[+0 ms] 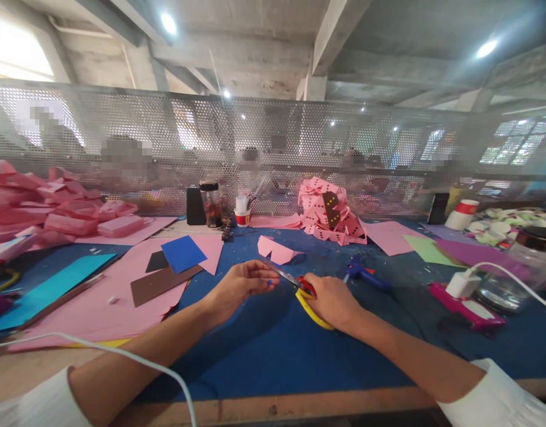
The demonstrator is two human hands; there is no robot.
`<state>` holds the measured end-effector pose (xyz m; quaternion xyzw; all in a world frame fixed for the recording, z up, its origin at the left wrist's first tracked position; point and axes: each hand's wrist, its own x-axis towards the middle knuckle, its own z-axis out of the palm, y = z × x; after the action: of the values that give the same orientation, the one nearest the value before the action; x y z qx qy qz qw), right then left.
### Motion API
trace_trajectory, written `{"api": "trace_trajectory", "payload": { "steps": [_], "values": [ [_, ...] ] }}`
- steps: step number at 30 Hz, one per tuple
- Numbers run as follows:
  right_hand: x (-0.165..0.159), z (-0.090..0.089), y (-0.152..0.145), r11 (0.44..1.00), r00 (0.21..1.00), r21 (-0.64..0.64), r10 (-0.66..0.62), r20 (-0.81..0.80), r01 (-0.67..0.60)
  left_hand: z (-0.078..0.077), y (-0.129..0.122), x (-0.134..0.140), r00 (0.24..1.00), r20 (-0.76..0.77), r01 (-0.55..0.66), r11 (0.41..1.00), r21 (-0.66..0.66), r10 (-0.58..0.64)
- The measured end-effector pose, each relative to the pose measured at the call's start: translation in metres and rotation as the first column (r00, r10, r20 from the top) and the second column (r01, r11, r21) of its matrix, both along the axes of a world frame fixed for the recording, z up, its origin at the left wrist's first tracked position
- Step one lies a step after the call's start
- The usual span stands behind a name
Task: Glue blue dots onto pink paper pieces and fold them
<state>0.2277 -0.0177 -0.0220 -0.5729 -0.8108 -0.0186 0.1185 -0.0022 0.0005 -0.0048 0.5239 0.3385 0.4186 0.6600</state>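
From my end I see the right hand closed around the red and yellow handles of the scissors, whose blades point far and left above the blue tabletop. The left hand is bent into a narrow curl just beside the blades, and a tiny blue bit shows at its fingertips; I cannot tell whether it is pinched or merely seen between them. The scissors are at the middle of the scene, with a folded pink piece just to the far side of the blades. I judge them light but rigid, the metal smooth and likely slippery, so the handles are the place to hold, clear of the edges. The blue bit, if paper, should weigh almost nothing and crease easily, so I would want only a light pinch at its rim. To the left, a blue sheet and a brown strip lie on pink paper; they look thin and a little stiff, best lifted by a corner.
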Motion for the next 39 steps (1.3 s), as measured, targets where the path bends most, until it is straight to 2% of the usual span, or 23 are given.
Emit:
{"api": "trace_trajectory", "payload": {
  "steps": [29, 35, 39],
  "values": [
    [-0.0023, 0.0080, -0.0049, 1.000, 1.000, -0.011, 0.004, -0.007, -0.004, -0.0051, 0.0002, -0.0005, 0.993, -0.115, -0.015, 0.999, 0.040, 0.019],
    [-0.0018, 0.0066, -0.0034, 1.000, 1.000, -0.016, -0.015, -0.002, 0.015, -0.0056, 0.0006, -0.0009, 0.988, -0.134, -0.056, 0.982, 0.181, 0.081],
    [-0.0019, 0.0052, -0.0028, 1.000, 1.000, 0.000, -0.009, 0.001, 0.009, -0.0037, -0.0006, -0.0008, 0.988, -0.140, -0.043, 0.986, 0.160, 0.066]
  ]
}}
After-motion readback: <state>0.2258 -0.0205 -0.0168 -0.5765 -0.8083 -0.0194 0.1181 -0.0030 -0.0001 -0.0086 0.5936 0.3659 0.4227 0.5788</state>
